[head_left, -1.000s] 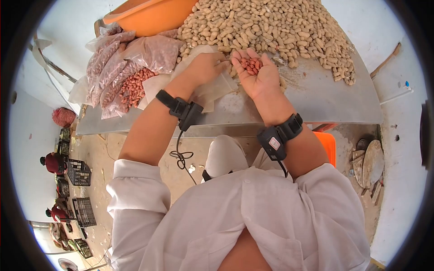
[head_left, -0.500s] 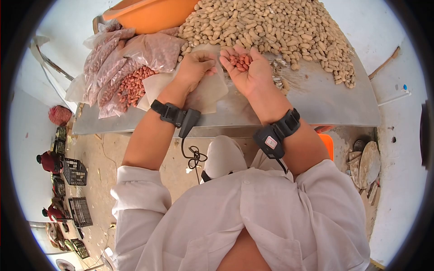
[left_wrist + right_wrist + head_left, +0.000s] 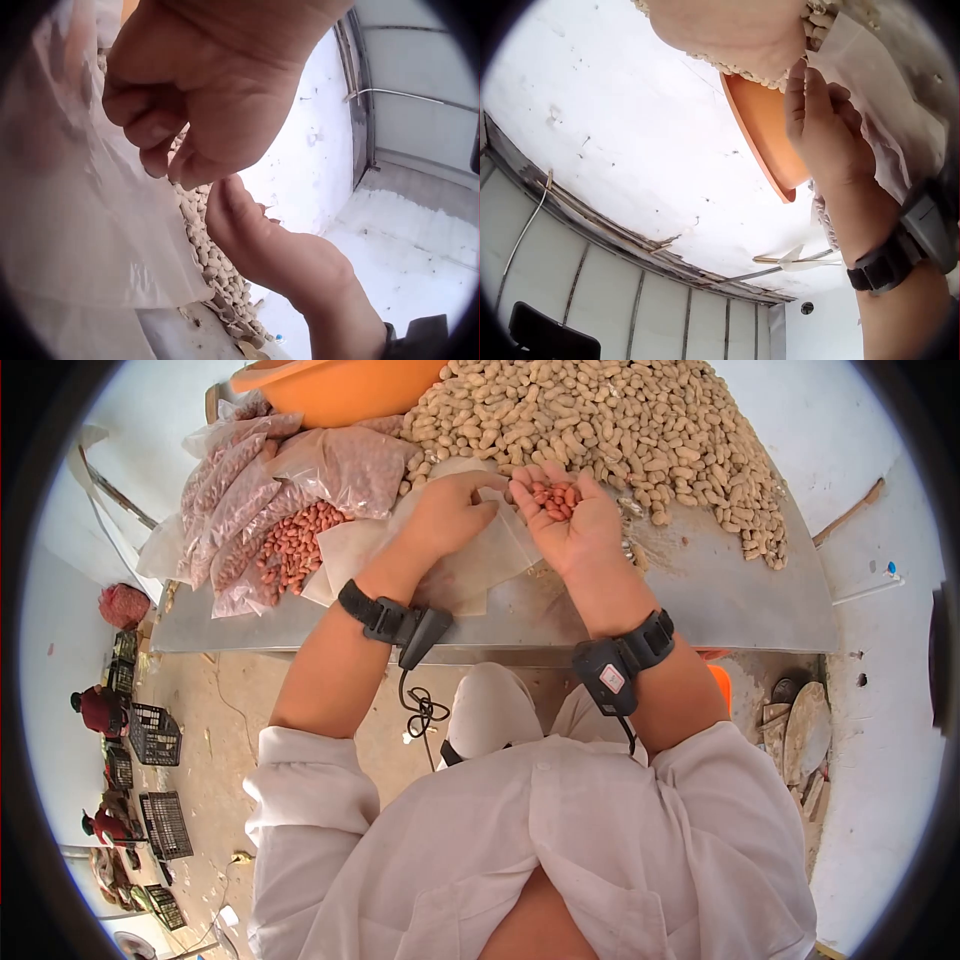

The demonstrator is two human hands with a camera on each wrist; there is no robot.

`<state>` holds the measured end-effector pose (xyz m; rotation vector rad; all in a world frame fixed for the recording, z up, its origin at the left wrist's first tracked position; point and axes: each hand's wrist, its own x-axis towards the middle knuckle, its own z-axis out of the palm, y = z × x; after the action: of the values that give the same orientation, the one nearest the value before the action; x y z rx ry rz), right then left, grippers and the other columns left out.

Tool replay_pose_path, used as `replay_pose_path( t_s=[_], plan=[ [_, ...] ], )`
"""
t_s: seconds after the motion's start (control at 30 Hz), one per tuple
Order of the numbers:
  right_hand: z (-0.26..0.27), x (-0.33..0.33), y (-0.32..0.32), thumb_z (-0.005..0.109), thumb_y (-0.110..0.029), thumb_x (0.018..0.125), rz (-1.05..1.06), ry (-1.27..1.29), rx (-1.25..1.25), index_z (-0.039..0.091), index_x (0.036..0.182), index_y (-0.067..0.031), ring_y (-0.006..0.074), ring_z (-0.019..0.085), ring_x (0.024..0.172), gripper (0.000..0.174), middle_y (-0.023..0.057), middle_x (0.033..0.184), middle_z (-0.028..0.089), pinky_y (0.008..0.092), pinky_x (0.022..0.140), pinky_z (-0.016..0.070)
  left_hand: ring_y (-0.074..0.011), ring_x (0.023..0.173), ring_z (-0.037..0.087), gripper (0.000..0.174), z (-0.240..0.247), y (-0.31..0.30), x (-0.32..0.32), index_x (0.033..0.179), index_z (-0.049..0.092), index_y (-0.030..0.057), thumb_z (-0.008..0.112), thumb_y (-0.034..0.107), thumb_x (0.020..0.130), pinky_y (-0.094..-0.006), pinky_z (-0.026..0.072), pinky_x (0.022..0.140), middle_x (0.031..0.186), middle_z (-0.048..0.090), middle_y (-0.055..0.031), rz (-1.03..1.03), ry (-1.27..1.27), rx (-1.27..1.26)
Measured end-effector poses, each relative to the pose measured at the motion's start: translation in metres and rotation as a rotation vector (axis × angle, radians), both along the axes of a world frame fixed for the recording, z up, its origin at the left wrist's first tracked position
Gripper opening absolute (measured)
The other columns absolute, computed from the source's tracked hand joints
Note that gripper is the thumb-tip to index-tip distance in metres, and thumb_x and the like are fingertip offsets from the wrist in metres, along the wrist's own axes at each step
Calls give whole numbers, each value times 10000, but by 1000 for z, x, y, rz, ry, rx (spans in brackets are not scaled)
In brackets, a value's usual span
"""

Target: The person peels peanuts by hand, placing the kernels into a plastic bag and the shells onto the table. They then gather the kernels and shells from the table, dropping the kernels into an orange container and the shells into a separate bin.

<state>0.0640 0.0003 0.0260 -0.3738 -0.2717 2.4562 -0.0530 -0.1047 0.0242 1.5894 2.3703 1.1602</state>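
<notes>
My right hand is palm up and cupped, holding several red-skinned peanut kernels above the table edge of the peanut pile. My left hand hovers just left of it, its fingers bent toward the right fingertips, a gap showing between thumb and forefinger. In the left wrist view the left hand shows curled fingers close over the right hand; nothing shows between them. Beneath the left hand lie flat, clear plastic bags. The kernels are hidden in the right wrist view.
Unshelled peanuts heap across the back of the metal table. At left are filled bags of kernels and loose red kernels. An orange basin stands behind. Black crates sit on the floor at left.
Half a second ago my left hand was further left, fingertips together over the plastic bags; now it is back beside the right fingers. The right hand has shifted slightly right, still holding kernels.
</notes>
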Motion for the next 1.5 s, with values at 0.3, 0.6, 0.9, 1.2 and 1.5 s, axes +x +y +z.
replay_pose_path(
  t_s=[0.3,0.6,0.9,1.2,1.5],
  plan=[
    [-1,8,5,287,-312,977,-18,8,-10,470,1039,86,332,547,948,442,204,998,527,465,936,427,-256,637,594,249,-7,25,4,848,637,31,628,265,764,-358,464,596,671,609,-123,71,234,-135],
    [-1,2,0,299,-281,975,43,10,24,493,987,84,331,544,937,414,207,952,542,470,931,428,-157,603,607,154,-7,10,-4,852,624,-10,615,90,735,-277,470,538,659,620,-87,58,-283,-12],
    [3,-26,-20,324,-270,967,89,-28,-6,503,932,85,320,538,907,399,189,910,535,468,939,421,-84,631,532,256,-9,-3,1,1025,523,3,565,-16,773,-197,434,552,804,585,-41,43,-592,173],
    [-19,-36,-4,350,-301,951,124,-127,57,541,831,3,271,516,815,378,132,825,529,415,836,415,-59,579,476,235,-11,-11,4,999,504,27,558,8,771,-185,358,493,739,543,-10,1,-403,301],
    [11,-63,-17,436,-321,919,346,-243,358,564,777,-55,166,476,602,327,40,670,525,260,599,403,-52,618,494,145,-5,-13,10,922,541,10,509,-22,785,-184,396,541,724,561,-17,-47,-726,780]
  ],
)
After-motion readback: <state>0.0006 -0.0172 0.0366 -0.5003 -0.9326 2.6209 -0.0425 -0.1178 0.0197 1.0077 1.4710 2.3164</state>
